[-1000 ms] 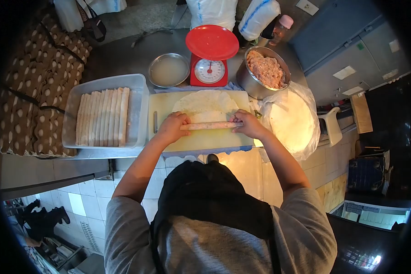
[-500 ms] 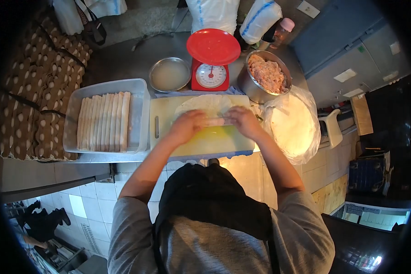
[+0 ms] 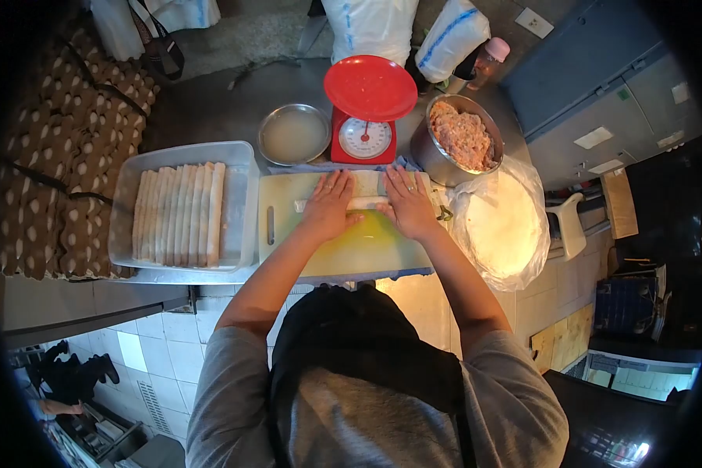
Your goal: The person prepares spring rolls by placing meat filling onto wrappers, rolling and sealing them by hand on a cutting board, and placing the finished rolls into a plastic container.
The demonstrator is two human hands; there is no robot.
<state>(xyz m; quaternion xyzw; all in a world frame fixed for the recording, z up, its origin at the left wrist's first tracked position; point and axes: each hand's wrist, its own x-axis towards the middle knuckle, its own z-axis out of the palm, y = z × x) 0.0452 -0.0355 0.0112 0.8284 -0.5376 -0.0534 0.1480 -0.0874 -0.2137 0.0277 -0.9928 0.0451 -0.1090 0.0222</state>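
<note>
A pale rolled wrapper (image 3: 364, 203) lies crosswise on the yellowish cutting board (image 3: 288, 255). My left hand (image 3: 330, 207) rests flat over its left part, fingers stretched out and pointing away from me. Over its right part lies my right hand (image 3: 408, 204), also flat with fingers extended. Between the hands the middle of the roll shows, and a short end sticks out left of my left hand. To the left, a clear plastic tub (image 3: 240, 210) holds several finished rolls (image 3: 178, 213) side by side. Round wrappers (image 3: 497, 222) in a plastic bag lie on the right.
Behind the board stand a metal bowl of cloudy liquid (image 3: 294, 134), a red scale (image 3: 364, 140) and a metal pot (image 3: 437, 160) of minced filling (image 3: 464, 134). Stacked egg trays (image 3: 62, 171) are at the far left. Part of another person (image 3: 61, 407) shows at lower left.
My hands have gone from gripping the roll's two ends to lying flat on top of it. The roll has moved away from me, and the flat wrapper is now wound around it.
</note>
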